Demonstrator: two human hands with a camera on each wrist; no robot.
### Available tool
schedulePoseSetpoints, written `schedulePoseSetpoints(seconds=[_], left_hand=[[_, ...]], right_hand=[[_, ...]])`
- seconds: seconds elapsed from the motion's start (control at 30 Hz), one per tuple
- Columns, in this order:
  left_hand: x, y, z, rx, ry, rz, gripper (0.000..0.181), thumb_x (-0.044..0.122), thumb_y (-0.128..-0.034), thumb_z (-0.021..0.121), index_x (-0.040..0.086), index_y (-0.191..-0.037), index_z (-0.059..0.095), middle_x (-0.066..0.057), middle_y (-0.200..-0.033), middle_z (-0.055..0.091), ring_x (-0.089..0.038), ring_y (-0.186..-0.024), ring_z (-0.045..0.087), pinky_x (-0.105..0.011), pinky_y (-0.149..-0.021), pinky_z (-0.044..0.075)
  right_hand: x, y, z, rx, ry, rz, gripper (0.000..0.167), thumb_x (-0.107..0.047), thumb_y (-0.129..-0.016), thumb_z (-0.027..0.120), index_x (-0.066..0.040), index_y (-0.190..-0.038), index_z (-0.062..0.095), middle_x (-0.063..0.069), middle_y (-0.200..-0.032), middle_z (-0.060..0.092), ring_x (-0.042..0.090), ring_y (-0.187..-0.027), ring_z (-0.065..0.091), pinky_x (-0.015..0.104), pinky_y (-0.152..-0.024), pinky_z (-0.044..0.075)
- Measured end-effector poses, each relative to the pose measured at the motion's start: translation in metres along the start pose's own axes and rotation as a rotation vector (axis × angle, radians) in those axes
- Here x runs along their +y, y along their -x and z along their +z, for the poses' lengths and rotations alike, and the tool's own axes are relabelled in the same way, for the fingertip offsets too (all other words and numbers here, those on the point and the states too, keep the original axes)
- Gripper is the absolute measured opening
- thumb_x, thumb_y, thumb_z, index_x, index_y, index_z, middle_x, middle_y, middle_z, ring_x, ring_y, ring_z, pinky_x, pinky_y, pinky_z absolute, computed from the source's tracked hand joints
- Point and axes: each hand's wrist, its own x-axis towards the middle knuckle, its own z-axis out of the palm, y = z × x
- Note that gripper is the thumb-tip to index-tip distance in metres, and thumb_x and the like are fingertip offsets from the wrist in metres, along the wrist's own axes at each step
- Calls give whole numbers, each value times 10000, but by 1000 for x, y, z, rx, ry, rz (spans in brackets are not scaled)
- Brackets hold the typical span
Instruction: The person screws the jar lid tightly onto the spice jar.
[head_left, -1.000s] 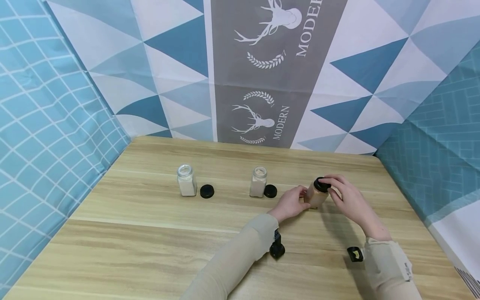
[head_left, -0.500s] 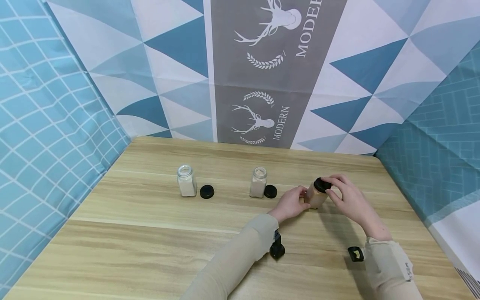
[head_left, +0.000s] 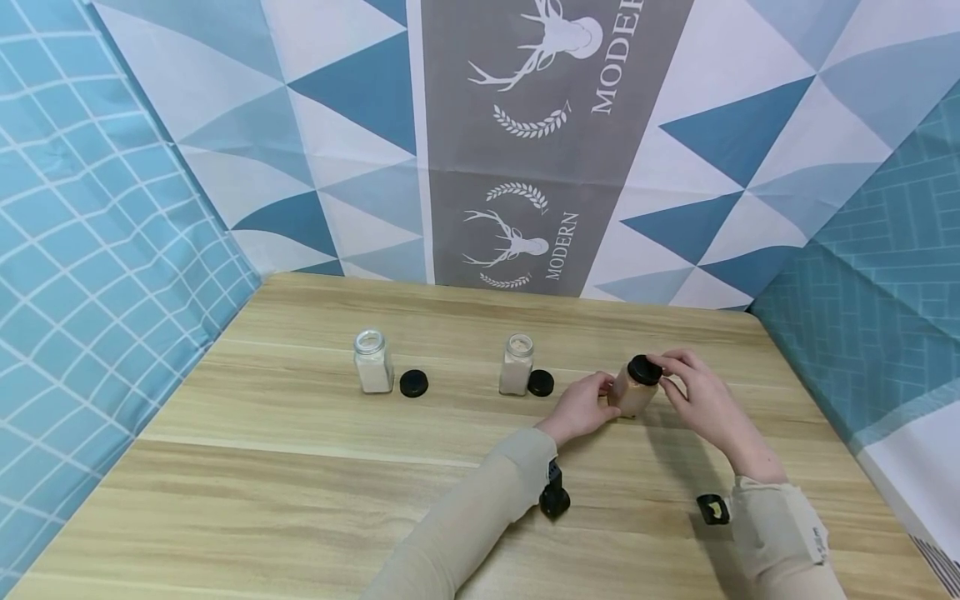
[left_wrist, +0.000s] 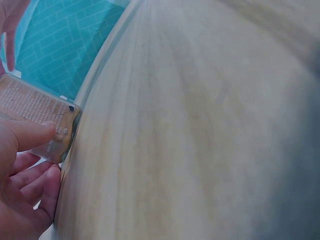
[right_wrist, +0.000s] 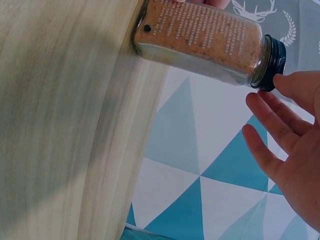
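A glass jar of reddish-brown powder stands at the right of the table with its black lid on top. My left hand grips the jar low on its body; in the left wrist view the thumb of that hand lies across the printed side of the jar. My right hand is at the lid's right side. Seen from the right wrist, thumb and fingertips of the right hand touch the rim of the black lid, other fingers loosely bent.
Two uncapped jars of pale powder, one at left and one at centre, each have a black lid lying to their right. Black devices are at both wrists. A patterned cloth hangs behind the wooden table.
My right hand's fingers have shifted from over the top of the lid to its right side. The left hand and the jar stay in place.
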Motion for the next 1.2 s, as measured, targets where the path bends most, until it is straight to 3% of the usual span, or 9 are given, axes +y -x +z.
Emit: schedulePoseSetpoints(seconds=[0.33,0.6,0.77,0.9,1.2], left_hand=[[0,1,0,-9,-6,-8,425,209,-843,653,118,-1231,507,-5,-1199,580,-94,-1089,550,-175,-894,429],[1,1,-1,-13,-13,-16,433,222,-838,659,132,-1233,506,10,-1201,577,-81,-1087,547,-169,-890,428],[1,1,-1,-16,-15,-11,433,214,-842,655,126,-1238,504,4,-1216,572,-85,-1096,544,-169,-898,425],[2,2,-2,-23,-10,-19,431,211,-849,646,126,-1244,497,3,-1238,567,-91,-1117,538,-173,-911,420],[1,0,1,-4,5,-45,425,231,-839,658,150,-1228,509,22,-1215,584,-81,-1105,545,-181,-904,425]], right_hand=[[0,1,2,44,4,29,291,-31,-841,618,15,-1128,613,143,-1016,551,291,-840,562,425,-656,466],[2,-1,2,38,-21,-24,320,17,-831,612,27,-1147,567,218,-1289,463,401,-1123,474,536,-854,422],[1,-1,1,-29,-62,-33,425,45,-850,569,21,-1264,474,236,-1283,476,404,-1084,508,530,-829,445],[0,-1,1,-59,-78,-20,424,54,-858,550,28,-1273,467,250,-1237,502,406,-1047,530,533,-797,464],[0,-2,3,-20,-69,-22,380,52,-844,570,55,-1221,527,251,-1237,518,399,-1019,557,511,-779,477]])
